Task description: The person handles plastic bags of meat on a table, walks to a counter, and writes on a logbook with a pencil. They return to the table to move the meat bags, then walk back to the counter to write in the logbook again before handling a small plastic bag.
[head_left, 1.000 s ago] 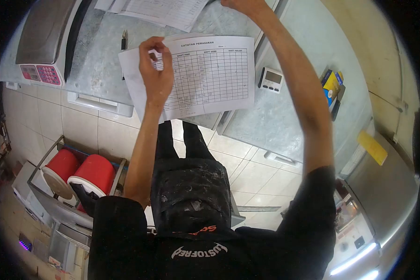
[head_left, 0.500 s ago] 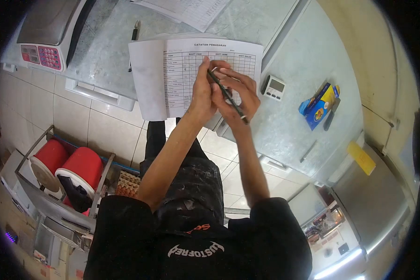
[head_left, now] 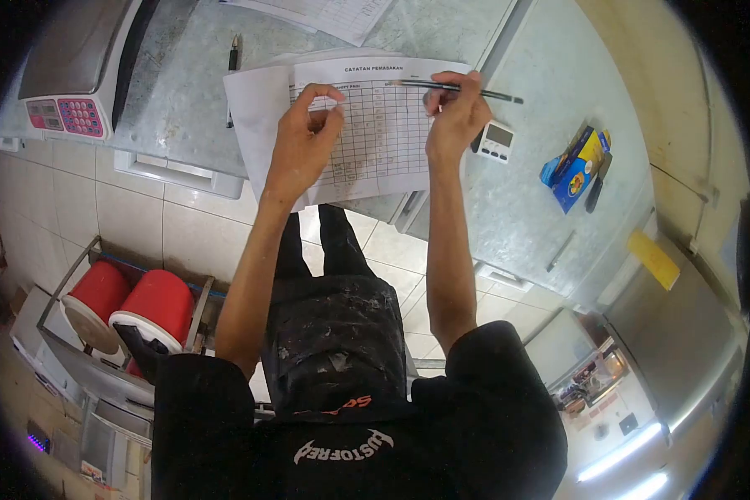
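While the right hand (head_left: pixel 461 115) pinches a dark pencil (head_left: pixel 502 97) above the right side of a printed form (head_left: pixel 375 158), the left hand (head_left: pixel 304 142) hangs half-curled over it, seemingly holding nothing. Beneath the form spreads a scuffed grey worktop (head_left: pixel 508 217), bearing a white timer (head_left: pixel 497 140) and a scale (head_left: pixel 71 50). Past it lie pale floor tiles (head_left: pixel 200 229) and two red tubs (head_left: pixel 162 298); farther off, tube lights (head_left: pixel 621 457) glow.

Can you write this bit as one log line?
right hand: holding pencil | left hand: fingers curled, over printed form | white timer: beside right hand
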{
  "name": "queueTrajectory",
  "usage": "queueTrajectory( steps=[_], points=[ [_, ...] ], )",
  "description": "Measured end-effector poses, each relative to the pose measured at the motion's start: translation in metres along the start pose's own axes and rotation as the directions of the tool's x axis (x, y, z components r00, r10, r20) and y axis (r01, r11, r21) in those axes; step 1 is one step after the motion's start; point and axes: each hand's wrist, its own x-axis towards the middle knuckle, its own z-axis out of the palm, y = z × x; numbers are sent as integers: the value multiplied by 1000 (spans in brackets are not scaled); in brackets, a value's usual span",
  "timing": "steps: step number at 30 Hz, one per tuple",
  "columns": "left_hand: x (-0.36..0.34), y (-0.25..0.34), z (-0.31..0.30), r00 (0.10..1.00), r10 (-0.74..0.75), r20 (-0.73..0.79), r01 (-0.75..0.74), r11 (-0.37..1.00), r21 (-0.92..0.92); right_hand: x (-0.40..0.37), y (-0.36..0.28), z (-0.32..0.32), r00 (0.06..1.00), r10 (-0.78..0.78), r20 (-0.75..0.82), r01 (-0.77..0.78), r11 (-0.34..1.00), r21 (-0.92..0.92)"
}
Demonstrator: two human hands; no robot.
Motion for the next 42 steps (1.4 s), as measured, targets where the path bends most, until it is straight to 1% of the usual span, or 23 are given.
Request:
queueTrajectory(
  steps=[1,3,4,6,7,9,11,15,17,19,20,21,24,26,27,29,31,33,34,38,39,40,42],
  points=[
    [5,5,-10,1000,2,5,-2,1000,0,-1,3,8,1000,-2,-5,2,1000,0],
    [13,12,-25,961,-164,223,183,981,-67,-4,11,22,946,-324,-1,324,945,-44],
    [15,15,-26,959,-166,229,186,980,-66,-4,14,24,947,-322,-5,322,946,-48],
    [15,18,-23,993,-94,70,78,976,202,-5,17,27,950,-306,-61,304,952,-44],
    [14,17,-23,992,-95,78,77,977,201,-5,16,29,950,-301,-89,298,954,-41],
    [13,14,-22,980,115,162,-149,965,218,-8,18,35,957,-272,-104,277,960,37],
    [16,5,-20,975,147,166,-175,970,168,-9,24,37,906,-416,74,406,808,-427],
    [16,7,-27,963,255,92,-268,947,176,1,28,51,761,-581,291,636,578,-510],
    [17,12,-29,968,244,56,-250,954,165,-1,21,54,761,-590,270,638,605,-476],
    [19,15,-31,971,237,10,-236,959,156,-7,18,50,959,-283,23,281,932,-229],
    [23,16,-29,957,286,44,-288,931,223,-8,24,44,969,-241,-52,240,970,-27],
    [27,17,-28,940,332,82,-341,895,289,-7,33,34,965,-263,-12,263,960,96],
    [30,18,-19,950,249,190,-290,928,234,-12,33,29,983,-177,42,180,978,-108],
    [32,18,-22,974,165,155,-201,946,254,-7,36,30,899,-369,236,438,753,-491],
    [33,19,-24,989,82,125,-114,955,275,-4,31,37,900,-364,239,435,753,-494],
    [33,14,-31,991,110,78,-125,967,224,3,19,60,878,-419,230,469,665,-581],
    [35,3,-34,990,139,34,-143,975,171,6,18,66,842,-480,245,521,608,-599],
    [43,-11,-34,908,418,37,-420,906,62,-4,2,64,871,-431,238,492,761,-423],
    [41,-6,-32,907,420,32,-421,905,64,-10,0,58,871,-400,284,484,795,-365],
    [34,6,-13,978,200,64,-182,960,-211,-50,-8,51,888,-248,387,352,909,-224],
    [34,7,-10,986,113,121,-74,955,-288,-56,-4,50,927,-221,303,297,926,-234],
    [35,7,-8,987,104,120,-72,967,-243,-59,1,48,958,-189,214,239,941,-239],
    [32,9,-6,982,128,142,-101,978,-184,-58,2,40,948,-215,235,284,905,-318]
  ],
)
